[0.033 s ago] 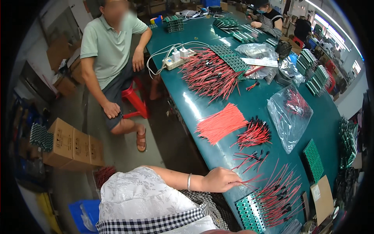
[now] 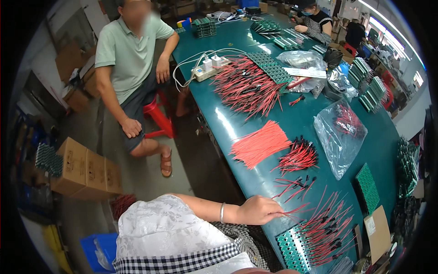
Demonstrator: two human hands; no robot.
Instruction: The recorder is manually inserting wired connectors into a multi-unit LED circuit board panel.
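My left hand (image 2: 261,211) is closed in a pinch at the near edge of the green table (image 2: 214,132). Thin red wires (image 2: 297,210) stick out from its fingertips. Just beyond lies a green circuit board panel (image 2: 293,249), with many red wires with black connectors (image 2: 326,228) spread from its right side. A few loose wires with black ends (image 2: 295,186) lie above my hand. Farther off are a bundle of them (image 2: 299,156) and a flat pile of plain red wires (image 2: 260,144). My right hand does not show; only a strip of skin appears at the lower edge.
A clear plastic bag (image 2: 340,141), another green panel (image 2: 366,187) and cardboard (image 2: 378,233) lie to the right. Farther back are a wired panel stack (image 2: 269,68) and a power strip (image 2: 207,71). A person sits on a red stool (image 2: 159,118); another works at the far end.
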